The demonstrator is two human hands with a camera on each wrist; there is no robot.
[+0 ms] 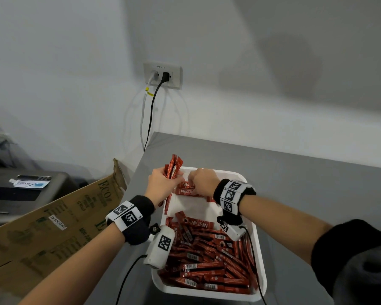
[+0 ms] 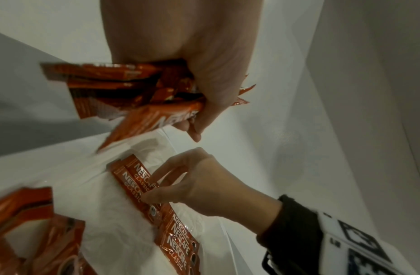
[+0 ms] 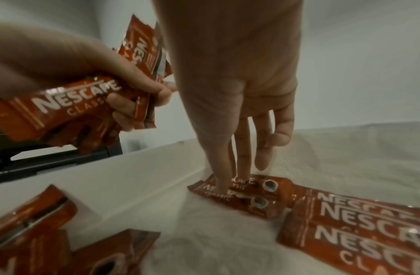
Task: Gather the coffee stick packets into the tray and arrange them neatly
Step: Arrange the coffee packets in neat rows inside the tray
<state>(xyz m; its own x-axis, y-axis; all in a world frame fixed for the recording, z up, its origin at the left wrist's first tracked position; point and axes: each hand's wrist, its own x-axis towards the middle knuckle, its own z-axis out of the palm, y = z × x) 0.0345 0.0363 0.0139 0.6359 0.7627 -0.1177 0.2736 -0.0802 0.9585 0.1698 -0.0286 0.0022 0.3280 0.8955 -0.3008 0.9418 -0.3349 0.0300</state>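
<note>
A white tray point(image 1: 207, 293) lined with white paper lies on the grey table. A loose heap of red coffee stick packets point(image 1: 207, 260) fills its near half. At its far end a few packets point(image 1: 187, 188) point(image 2: 133, 178) point(image 3: 242, 195) lie flat side by side. My right hand point(image 1: 201, 181) point(image 2: 199, 182) point(image 3: 239, 93) presses down on them with straight fingers point(image 3: 222, 188). My left hand point(image 1: 163, 183) point(image 2: 204, 74) point(image 3: 63, 55) grips a bundle of packets point(image 1: 173, 167) point(image 2: 124, 87) point(image 3: 75, 106) upright over the tray's far left corner.
The grey table point(image 1: 306, 183) runs on to the right and behind the tray. A cardboard box point(image 1: 53, 227) stands against its left edge. A wall socket point(image 1: 163, 75) with two cables hangs behind. A dark appliance point(image 1: 20, 190) sits far left.
</note>
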